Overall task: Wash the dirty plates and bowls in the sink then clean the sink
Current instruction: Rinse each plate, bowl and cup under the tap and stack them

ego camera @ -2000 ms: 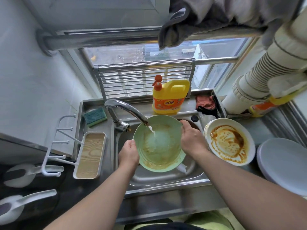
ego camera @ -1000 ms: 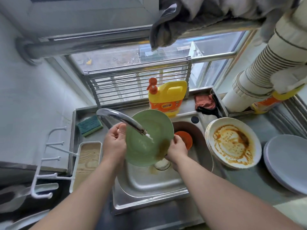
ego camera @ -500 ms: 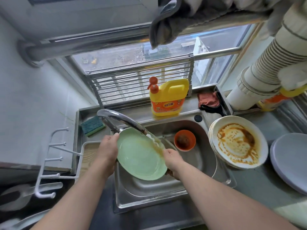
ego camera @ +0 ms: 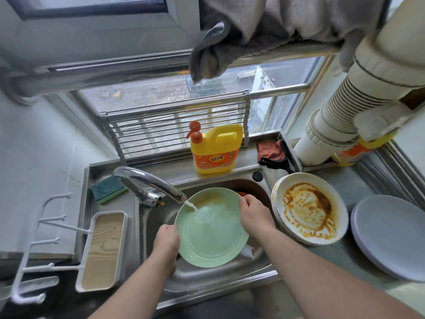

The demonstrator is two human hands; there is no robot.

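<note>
A pale green plate [ego camera: 211, 236] is held over the steel sink [ego camera: 220, 276] under the running tap [ego camera: 149, 180]. Water lands on its upper left part, and brown sauce smears its far rim. My left hand [ego camera: 166, 238] grips the plate's near left edge. My right hand [ego camera: 254, 214] grips its far right edge. An orange bowl [ego camera: 241, 193] peeks out behind the plate in the sink. A stack of white plates [ego camera: 309, 208], the top one smeared with brown sauce, sits on the counter right of the sink.
A yellow detergent bottle [ego camera: 215, 148] stands behind the sink. A green sponge [ego camera: 109, 189] lies left of the tap, near a white rack with a wooden tray [ego camera: 104, 250]. Grey plates [ego camera: 391, 236] rest at far right. A red cloth [ego camera: 270, 150] lies on the ledge.
The plate has been turned and brought back flat under the tap. My right hand moved from its near right edge to its far right edge. The orange bowl is now mostly hidden.
</note>
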